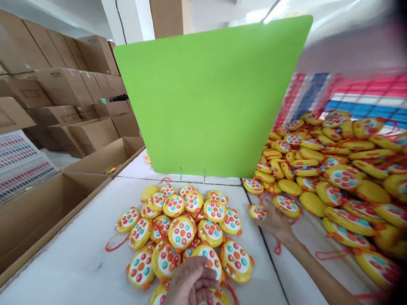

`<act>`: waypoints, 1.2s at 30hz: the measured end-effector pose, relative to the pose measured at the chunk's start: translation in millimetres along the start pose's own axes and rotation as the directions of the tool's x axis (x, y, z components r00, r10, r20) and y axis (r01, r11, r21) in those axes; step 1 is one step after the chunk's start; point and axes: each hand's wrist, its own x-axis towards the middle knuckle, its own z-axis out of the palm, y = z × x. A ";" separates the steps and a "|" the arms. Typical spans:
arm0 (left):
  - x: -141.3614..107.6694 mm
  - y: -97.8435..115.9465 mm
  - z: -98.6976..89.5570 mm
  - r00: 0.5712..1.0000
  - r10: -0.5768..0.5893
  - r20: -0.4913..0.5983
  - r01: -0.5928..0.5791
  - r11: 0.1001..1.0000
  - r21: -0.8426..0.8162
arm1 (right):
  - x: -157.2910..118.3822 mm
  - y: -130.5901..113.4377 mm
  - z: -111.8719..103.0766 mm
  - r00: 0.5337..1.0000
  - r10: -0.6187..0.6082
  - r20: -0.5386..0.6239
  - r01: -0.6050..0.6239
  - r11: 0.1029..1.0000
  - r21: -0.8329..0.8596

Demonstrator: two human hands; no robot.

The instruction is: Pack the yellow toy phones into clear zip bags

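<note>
Yellow animal-shaped toys (pixel 182 232) with white faces, coloured round bumps and orange-red cords lie in a loose cluster on the white table. My left hand (pixel 190 283) is at the bottom middle, over the near toys, its fingers loosely bent and apart with no toy in them. To the right, my right hand (pixel 276 223) reaches across a dark seam in the table. Its fingers are spread beside a single toy (pixel 258 212), seeming to touch it. Another toy (pixel 287 206) lies just beyond that hand.
A large heap of the same toys (pixel 345 177) fills the right side. A green board (pixel 210 101) stands upright on a wire stand (pixel 192 173) at the back. Open cardboard boxes (pixel 57 186) adjoin the table's left edge, with stacked cartons (pixel 63 89) behind.
</note>
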 end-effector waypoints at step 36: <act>-46.5 -31.6 19.7 0.996 0.094 -0.001 -0.086 0.910 0.406 | -243.3 -108.5 -36.1 0.907 -0.198 0.372 -0.257 0.440 0.861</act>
